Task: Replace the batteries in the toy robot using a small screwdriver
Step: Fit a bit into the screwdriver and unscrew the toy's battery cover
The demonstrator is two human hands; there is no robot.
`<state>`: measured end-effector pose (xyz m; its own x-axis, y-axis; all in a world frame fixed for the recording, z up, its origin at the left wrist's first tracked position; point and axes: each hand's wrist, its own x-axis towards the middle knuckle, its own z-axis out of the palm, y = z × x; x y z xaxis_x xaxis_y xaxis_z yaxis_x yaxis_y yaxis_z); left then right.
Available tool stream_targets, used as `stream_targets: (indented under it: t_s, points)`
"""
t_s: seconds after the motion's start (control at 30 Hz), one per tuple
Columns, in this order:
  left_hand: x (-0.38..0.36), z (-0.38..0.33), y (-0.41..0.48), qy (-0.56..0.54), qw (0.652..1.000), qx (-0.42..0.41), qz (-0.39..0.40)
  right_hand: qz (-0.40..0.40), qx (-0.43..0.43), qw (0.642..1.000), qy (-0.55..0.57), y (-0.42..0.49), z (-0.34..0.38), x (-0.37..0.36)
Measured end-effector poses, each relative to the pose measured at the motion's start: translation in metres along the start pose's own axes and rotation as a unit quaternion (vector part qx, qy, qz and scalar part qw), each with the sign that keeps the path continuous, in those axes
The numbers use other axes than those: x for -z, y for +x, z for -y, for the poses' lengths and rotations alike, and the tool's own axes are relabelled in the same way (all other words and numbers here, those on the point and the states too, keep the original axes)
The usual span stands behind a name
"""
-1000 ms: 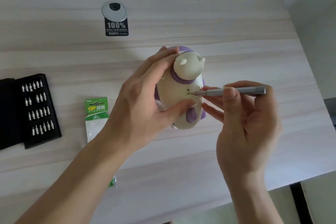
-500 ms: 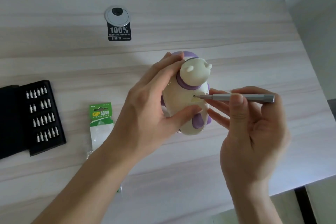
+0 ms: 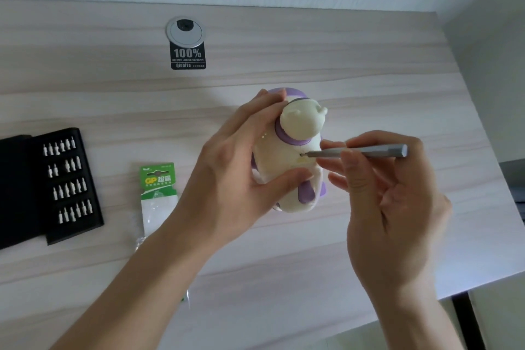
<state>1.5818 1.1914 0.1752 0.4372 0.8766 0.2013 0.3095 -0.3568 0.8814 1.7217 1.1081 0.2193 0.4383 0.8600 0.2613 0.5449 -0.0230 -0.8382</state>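
The cream and purple toy robot [image 3: 295,148] is held up over the middle of the wooden table [image 3: 284,250]. My left hand [image 3: 235,170] grips its body from the left, thumb across the front. My right hand [image 3: 389,202] pinches a slim grey screwdriver [image 3: 360,150] lying level, its tip in a small screw hole on the toy's side. A green and white GP battery pack [image 3: 158,196] lies flat to the left, partly under my left forearm.
An open black case of screwdriver bits [image 3: 68,185] lies at the left edge. A round silver cable grommet [image 3: 184,32] with a black "100%" sticker [image 3: 188,57] sits at the back. The table's right edge runs close to my right hand.
The view has shifted, so the toy and both hands appear slightly lower and further right. The screwdriver tip stays at the screw hole; my right fingers have shifted a little along the shaft.
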Motion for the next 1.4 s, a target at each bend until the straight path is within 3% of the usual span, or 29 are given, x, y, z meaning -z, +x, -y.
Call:
stream_targets:
  t_s: [0.2, 0.33, 0.5, 0.8, 1.03, 1.17, 1.33, 1.4]
  points:
    - [0.0, 0.0, 0.0, -0.003, 1.0, 0.001, 0.0, 0.08, 0.064, 0.99, -0.098, 0.02, 0.018, 0.018]
    - [0.001, -0.002, -0.001, -0.01, 1.0, 0.021, 0.004, 0.119, 0.062, 0.978, -0.157, 0.03, 0.032, 0.028]
    - [0.002, -0.001, 0.0, -0.014, 1.0, 0.017, -0.002, 0.16, 0.119, 0.934, -0.295, 0.042, 0.038, 0.035]
    - [0.001, 0.0, -0.001, -0.032, 0.999, 0.018, -0.009, 0.252, 0.146, 0.874, -0.388, 0.048, 0.051, 0.033]
    - [0.0, 0.003, -0.002, -0.034, 0.999, 0.019, -0.013, 0.243, 0.184, 0.837, -0.455, 0.053, 0.059, 0.025]
    - [0.0, 0.005, -0.003, -0.029, 0.999, 0.017, -0.018, 0.223, 0.189, 0.837, -0.462, 0.056, 0.056, 0.024]
    - [-0.001, 0.007, -0.002, -0.038, 0.999, 0.009, -0.013, 0.274, 0.164, 0.844, -0.431, 0.052, 0.057, 0.023]
    - [0.0, 0.007, -0.002, -0.039, 0.999, 0.006, -0.015, 0.245, 0.171, 0.846, -0.442, 0.05, 0.055, 0.021]
